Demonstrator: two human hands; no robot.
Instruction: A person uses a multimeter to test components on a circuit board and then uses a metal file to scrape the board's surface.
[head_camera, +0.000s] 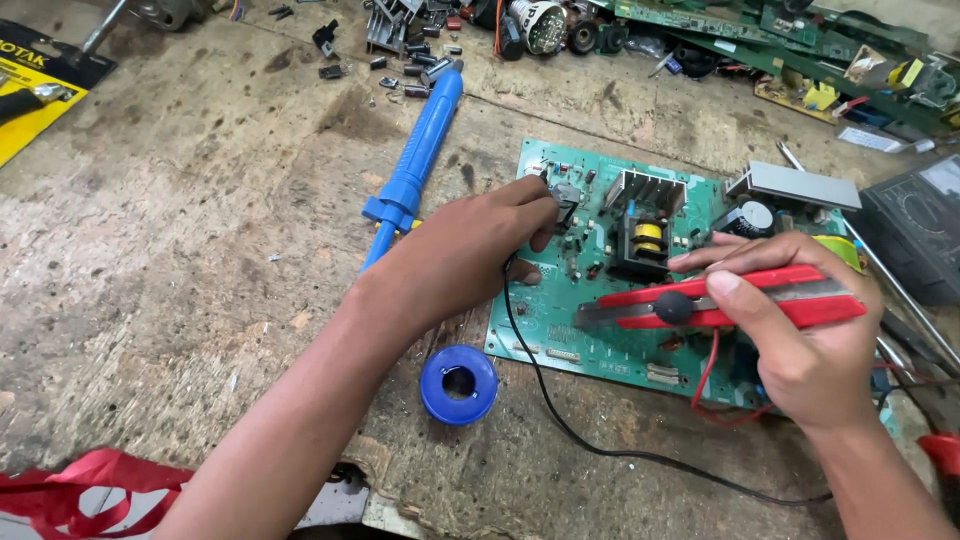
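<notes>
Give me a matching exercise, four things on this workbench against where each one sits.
Things:
1. red utility knife
2. blue desoldering pump
3. blue solder spool
4. green circuit board

Places:
A. flat on the wooden bench, under both hands
B. gripped in the right hand
C. on the bench just off the board's near left corner
D. lying on the bench beyond the left hand

Pairs: 1-B, 2-D, 3-C, 4-A

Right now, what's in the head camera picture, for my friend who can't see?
A right hand holds a red utility knife over a green circuit board, while the left hand pinches a small part there. A blue desoldering pump lies nearby.
</notes>
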